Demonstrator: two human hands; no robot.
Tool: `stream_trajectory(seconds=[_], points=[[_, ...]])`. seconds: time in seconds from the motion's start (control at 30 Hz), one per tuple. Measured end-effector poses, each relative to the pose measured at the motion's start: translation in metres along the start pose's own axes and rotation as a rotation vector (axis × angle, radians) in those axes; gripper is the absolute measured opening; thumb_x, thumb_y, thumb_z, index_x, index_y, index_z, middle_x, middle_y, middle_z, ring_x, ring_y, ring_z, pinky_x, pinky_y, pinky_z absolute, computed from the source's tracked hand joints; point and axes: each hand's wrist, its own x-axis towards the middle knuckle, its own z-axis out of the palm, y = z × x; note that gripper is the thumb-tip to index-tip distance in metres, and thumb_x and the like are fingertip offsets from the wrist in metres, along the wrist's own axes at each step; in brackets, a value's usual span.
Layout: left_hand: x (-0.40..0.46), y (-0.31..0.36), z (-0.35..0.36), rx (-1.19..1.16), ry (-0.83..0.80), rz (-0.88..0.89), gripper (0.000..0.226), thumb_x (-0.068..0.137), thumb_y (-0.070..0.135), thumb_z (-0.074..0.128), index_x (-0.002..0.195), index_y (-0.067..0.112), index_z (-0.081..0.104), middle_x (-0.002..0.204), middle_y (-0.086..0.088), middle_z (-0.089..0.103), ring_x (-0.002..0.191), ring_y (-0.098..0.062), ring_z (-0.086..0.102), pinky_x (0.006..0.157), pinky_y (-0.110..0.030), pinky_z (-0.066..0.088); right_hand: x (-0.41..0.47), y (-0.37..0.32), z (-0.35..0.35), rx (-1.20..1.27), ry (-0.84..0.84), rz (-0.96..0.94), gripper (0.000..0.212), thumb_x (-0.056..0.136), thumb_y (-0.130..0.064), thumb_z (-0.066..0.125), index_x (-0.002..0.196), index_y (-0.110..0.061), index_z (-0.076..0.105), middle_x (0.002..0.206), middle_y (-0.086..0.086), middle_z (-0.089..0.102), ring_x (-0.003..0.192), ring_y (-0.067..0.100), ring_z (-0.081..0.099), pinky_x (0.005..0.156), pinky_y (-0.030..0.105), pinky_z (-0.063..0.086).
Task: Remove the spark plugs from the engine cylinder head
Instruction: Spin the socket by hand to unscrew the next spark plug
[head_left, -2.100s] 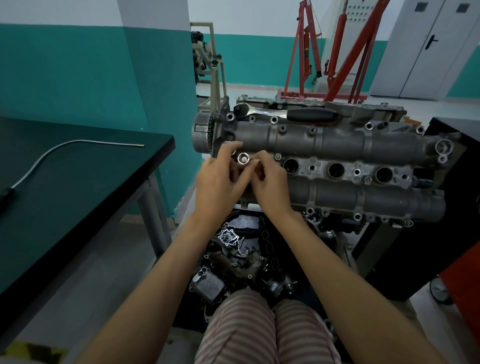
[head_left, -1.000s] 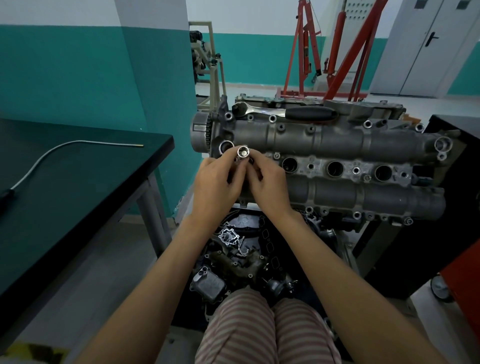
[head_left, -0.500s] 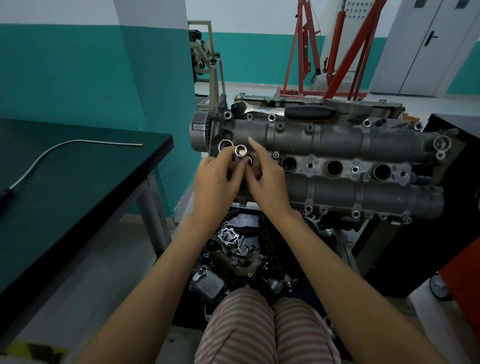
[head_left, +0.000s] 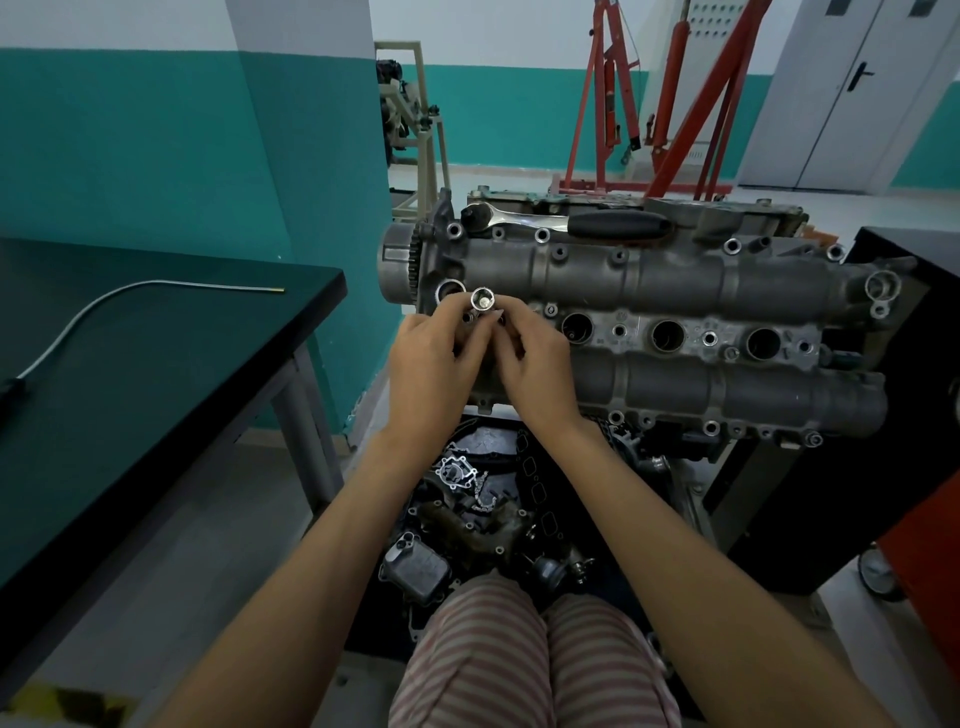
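Teal-and-white walls close off a workshop where a red engine hoist (head_left: 670, 98) stands by grey double doors (head_left: 852, 93) at the back. To the left sits a dark bench (head_left: 156, 374) with a thin flexible metal probe (head_left: 130, 288) lying across its top. Straight ahead, the engine cylinder head (head_left: 675, 291) lies lengthwise on a stand, with three open spark plug wells (head_left: 668, 335) showing in a row along its middle. A ratchet wrench (head_left: 566, 222) with a black grip rests along the far edge of the head. Both hands meet at the leftmost well: the left hand (head_left: 431, 374) and the right hand (head_left: 535, 369) have their fingers curled around a shiny socket (head_left: 483, 300), pinching it from either side, its open end facing the camera. Whether a plug sits inside the socket cannot be told. Below the head, loose engine parts (head_left: 457, 519) lie on the floor, just beyond striped trousers (head_left: 530, 660) at the bottom edge.
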Motion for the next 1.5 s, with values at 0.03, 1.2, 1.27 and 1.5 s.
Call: stream_trajectory(seconds=[0.03, 1.2, 1.27, 1.5], points=[[0.0, 0.0003, 0.0009, -0.006, 0.0, -0.013, 0.016, 0.088, 0.022, 0.062, 0.079, 0.01, 0.058, 0.053, 0.014, 0.037, 0.054, -0.005, 0.034, 0.06, -0.009, 0.031, 0.0, 0.0002, 0.0001, -0.008, -0.006, 0.012, 0.029, 0.09, -0.018, 0.051, 0.119, -0.017, 0.057, 0.084, -0.023, 0.054, 0.073, -0.008, 0.05, 0.07, 0.011, 0.039], [-0.0021, -0.0021, 0.0023, -0.048, 0.043, -0.026, 0.03, 0.082, 0.031, 0.069, 0.071, 0.009, 0.051, 0.057, 0.006, 0.045, 0.058, -0.013, 0.04, 0.057, -0.01, 0.032, 0.0012, -0.004, 0.0009, 0.024, -0.007, 0.111, 0.016, 0.084, -0.022, 0.066, 0.089, -0.018, 0.051, 0.059, -0.011, 0.05, 0.053, 0.003, 0.048, 0.05, 0.021, 0.041], [-0.0025, -0.0007, 0.0001, -0.029, 0.03, 0.015, 0.026, 0.082, 0.032, 0.067, 0.078, 0.01, 0.056, 0.059, 0.007, 0.046, 0.059, -0.008, 0.037, 0.06, -0.011, 0.03, 0.0005, -0.0036, 0.0001, 0.043, 0.008, 0.101, 0.008, 0.086, -0.018, 0.06, 0.084, -0.016, 0.053, 0.06, -0.013, 0.051, 0.055, 0.001, 0.049, 0.051, 0.021, 0.04], [-0.001, -0.0054, -0.0027, 0.032, 0.018, 0.15, 0.012, 0.086, 0.014, 0.063, 0.096, 0.008, 0.067, 0.059, 0.025, 0.032, 0.058, -0.006, 0.034, 0.065, -0.002, 0.029, 0.0013, -0.0025, -0.0011, -0.028, -0.024, -0.023, 0.027, 0.091, -0.016, 0.05, 0.117, -0.014, 0.059, 0.076, -0.015, 0.057, 0.061, -0.006, 0.052, 0.06, 0.012, 0.04]])
